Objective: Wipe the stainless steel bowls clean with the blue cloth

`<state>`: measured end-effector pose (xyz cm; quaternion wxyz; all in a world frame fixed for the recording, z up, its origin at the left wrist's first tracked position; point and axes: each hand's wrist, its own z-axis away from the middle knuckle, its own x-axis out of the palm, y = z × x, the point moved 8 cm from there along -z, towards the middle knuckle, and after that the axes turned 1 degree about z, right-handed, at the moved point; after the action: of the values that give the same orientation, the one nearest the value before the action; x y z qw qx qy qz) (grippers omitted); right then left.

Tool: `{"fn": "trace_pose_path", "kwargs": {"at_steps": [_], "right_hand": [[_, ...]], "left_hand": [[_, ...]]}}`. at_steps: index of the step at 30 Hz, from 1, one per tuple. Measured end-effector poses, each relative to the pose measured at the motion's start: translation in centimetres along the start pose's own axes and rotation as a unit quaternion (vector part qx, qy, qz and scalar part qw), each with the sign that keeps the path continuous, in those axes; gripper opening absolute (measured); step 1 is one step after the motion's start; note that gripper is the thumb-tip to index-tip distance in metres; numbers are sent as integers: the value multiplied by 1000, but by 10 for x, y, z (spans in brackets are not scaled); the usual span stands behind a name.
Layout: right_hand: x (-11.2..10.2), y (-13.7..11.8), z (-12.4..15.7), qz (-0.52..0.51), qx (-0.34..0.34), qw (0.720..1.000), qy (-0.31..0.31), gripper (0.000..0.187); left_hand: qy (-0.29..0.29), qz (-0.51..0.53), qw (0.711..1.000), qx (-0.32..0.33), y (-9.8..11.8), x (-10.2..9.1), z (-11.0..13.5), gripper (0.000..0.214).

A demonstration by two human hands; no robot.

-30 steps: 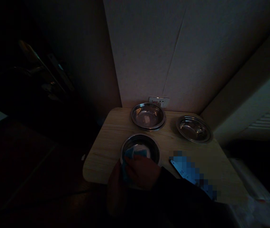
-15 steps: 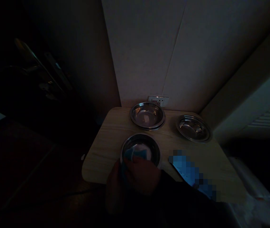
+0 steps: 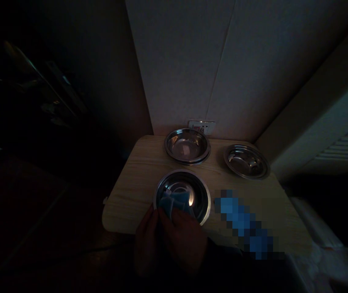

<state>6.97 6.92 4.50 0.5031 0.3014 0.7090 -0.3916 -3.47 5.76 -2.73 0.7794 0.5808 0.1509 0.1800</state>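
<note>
We see both hands at the near edge of a pale wooden tabletop (image 3: 128,189), working at a shiny metal bowl (image 3: 203,189). Our right hand (image 3: 186,241) reaches over the bowl's near rim, its fingers bent and closed on a blue cloth (image 3: 178,198) with paler edges. The cloth lies bunched inside the bowl, toward its near left side. Our left hand (image 3: 146,234) is beside the right, its fingers drawn together at the near left rim; it is too dark for us to tell whether they grip the bowl. Just beyond, on the far side of the tabletop, we see a stack of bowls (image 3: 176,149) with a small pale patch inside the top one. More nested bowls (image 3: 238,160) stand to the far right. Nearer on the right lies a blurred blue item (image 3: 241,221), whose details we cannot make out. Behind the far stack, a socket (image 3: 210,127) sits low on the wall (image 3: 183,73).
</note>
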Motion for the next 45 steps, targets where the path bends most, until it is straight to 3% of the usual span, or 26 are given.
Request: {"fn": "trace_pose_path", "kwargs": {"at_steps": [4,10,17,20,29,34,38,45], "right_hand": [[-2,-1,14,6,-40,995,89,26],[-13,8,37,19,-103,984,144,23],[-6,-5,27,-13,-39,974,222,23],[-7,-5,27,-13,-66,974,215,22],[-23,26,54,11,-196,967,161,25],[-14,16,40,-24,-123,975,184,23],[-6,2,24,-56,-61,980,180,27],[-18,16,38,-18,-161,976,143,19]], "left_hand": [[-30,-17,999,-17,3,3,2,42],[-27,-80,996,19,21,4,2,42],[6,-132,991,11,13,-2,7,42],[27,-142,989,11,15,-7,6,42],[-40,-158,985,65,34,6,2,49],[-3,-168,984,63,33,3,2,48],[12,-162,986,24,32,0,4,46],[-14,-162,986,45,42,1,-2,44]]}}
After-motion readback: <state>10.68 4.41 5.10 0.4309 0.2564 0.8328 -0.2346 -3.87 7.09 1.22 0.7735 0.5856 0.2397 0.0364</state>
